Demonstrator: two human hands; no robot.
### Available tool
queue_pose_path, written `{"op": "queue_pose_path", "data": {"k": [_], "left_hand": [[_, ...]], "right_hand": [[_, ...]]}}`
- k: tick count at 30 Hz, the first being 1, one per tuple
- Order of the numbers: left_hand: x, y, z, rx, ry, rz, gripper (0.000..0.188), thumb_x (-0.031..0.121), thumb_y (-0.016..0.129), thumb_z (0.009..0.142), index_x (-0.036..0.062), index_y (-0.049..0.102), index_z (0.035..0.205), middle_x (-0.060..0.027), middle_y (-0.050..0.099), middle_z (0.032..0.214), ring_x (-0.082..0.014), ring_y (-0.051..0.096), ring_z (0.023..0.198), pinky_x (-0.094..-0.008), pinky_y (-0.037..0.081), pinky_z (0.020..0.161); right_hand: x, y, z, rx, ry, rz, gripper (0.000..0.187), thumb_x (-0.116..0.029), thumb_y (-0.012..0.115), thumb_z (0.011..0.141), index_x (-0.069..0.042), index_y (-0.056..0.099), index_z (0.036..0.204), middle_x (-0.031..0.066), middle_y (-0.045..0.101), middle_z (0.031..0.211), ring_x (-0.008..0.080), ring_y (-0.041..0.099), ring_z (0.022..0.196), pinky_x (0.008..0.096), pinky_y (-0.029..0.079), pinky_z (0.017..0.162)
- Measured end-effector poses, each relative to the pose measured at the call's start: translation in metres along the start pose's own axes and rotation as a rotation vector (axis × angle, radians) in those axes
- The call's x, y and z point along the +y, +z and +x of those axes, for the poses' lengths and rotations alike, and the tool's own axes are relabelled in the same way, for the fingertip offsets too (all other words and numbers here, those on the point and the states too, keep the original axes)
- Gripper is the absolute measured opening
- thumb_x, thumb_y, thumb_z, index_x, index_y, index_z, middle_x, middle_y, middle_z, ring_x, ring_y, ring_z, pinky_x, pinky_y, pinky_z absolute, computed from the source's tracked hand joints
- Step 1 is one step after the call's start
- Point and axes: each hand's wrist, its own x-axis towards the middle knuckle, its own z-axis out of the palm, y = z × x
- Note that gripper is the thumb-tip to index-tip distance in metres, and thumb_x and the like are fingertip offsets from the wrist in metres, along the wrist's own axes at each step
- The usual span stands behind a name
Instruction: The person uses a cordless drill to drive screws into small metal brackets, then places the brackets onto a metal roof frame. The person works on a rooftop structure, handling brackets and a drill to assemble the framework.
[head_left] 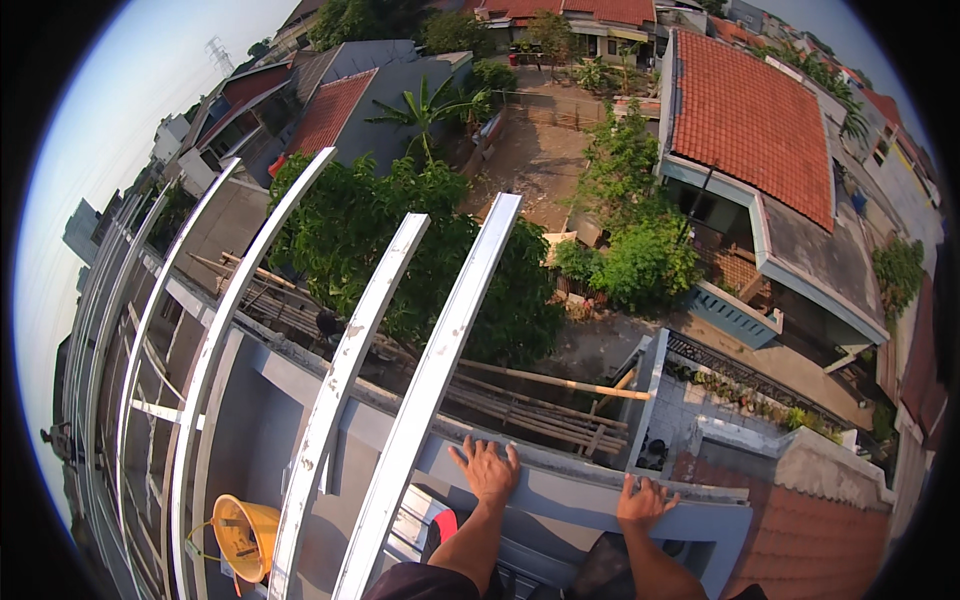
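My left hand (487, 470) rests on the top edge of a grey wall (565, 505), its fingers spread and nothing in them. Farther right along the same edge, my right hand (645, 503) lies with its fingers apart, also holding nothing. Just left of my left hand, a long silvery metal beam (430, 375) slopes up and out over the wall. Another metal beam (350, 395), spotted with patches, runs beside it. A red and white object (443, 524) shows partly behind my left forearm; I cannot make out what it is.
A yellow bucket (246, 540) hangs or stands between beams at lower left. Several more metal beams (225, 310) extend leftward. Beyond the wall are bamboo poles (560, 380), leafy trees (400, 250) and a drop to ground level. A tiled roof (810, 535) lies at lower right.
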Motion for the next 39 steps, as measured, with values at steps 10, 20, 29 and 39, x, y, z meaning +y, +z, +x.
{"op": "queue_pose_path", "data": {"k": [10, 20, 29, 39], "left_hand": [[-0.004, -0.001, -0.001, 0.038, -0.003, -0.026, 0.045, 0.040, 0.058, 0.096, 0.0016, 0.075, 0.111, -0.0147, 0.067, 0.123, -0.0353, 0.041, 0.146, -0.0637, 0.005, 0.127], [0.000, -0.003, -0.001, 0.011, -0.021, -0.022, 0.038, 0.041, 0.062, 0.096, 0.0078, 0.077, 0.109, -0.0108, 0.067, 0.123, -0.0346, 0.040, 0.146, -0.0639, 0.008, 0.127], [-0.004, 0.001, -0.001, 0.034, -0.006, -0.042, 0.044, 0.041, 0.060, 0.096, 0.0027, 0.075, 0.110, -0.0139, 0.067, 0.122, -0.0359, 0.040, 0.145, -0.0658, 0.007, 0.126], [0.000, -0.001, 0.001, 0.013, -0.018, -0.061, 0.043, 0.039, 0.059, 0.096, 0.0017, 0.075, 0.110, -0.0129, 0.067, 0.124, -0.0346, 0.040, 0.146, -0.0638, 0.003, 0.127]], "right_hand": [[-0.001, 0.005, -0.003, -0.014, 0.015, 0.013, 0.040, -0.047, 0.067, 0.096, -0.009, 0.077, 0.103, 0.0070, 0.074, 0.111, 0.0274, 0.061, 0.118, 0.0602, 0.016, 0.125], [-0.004, -0.004, -0.001, -0.085, 0.046, -0.040, 0.046, -0.052, 0.061, 0.100, -0.010, 0.077, 0.109, 0.0079, 0.074, 0.113, 0.0276, 0.060, 0.121, 0.0595, 0.017, 0.125], [0.002, 0.008, -0.003, -0.023, 0.016, -0.048, 0.049, -0.052, 0.060, 0.101, -0.007, 0.077, 0.105, 0.0092, 0.075, 0.111, 0.0299, 0.061, 0.118, 0.0602, 0.017, 0.124], [0.005, 0.008, 0.001, -0.046, -0.015, -0.030, 0.050, -0.054, 0.061, 0.097, -0.008, 0.077, 0.109, 0.0085, 0.074, 0.114, 0.0308, 0.061, 0.119, 0.0603, 0.016, 0.125]]}}
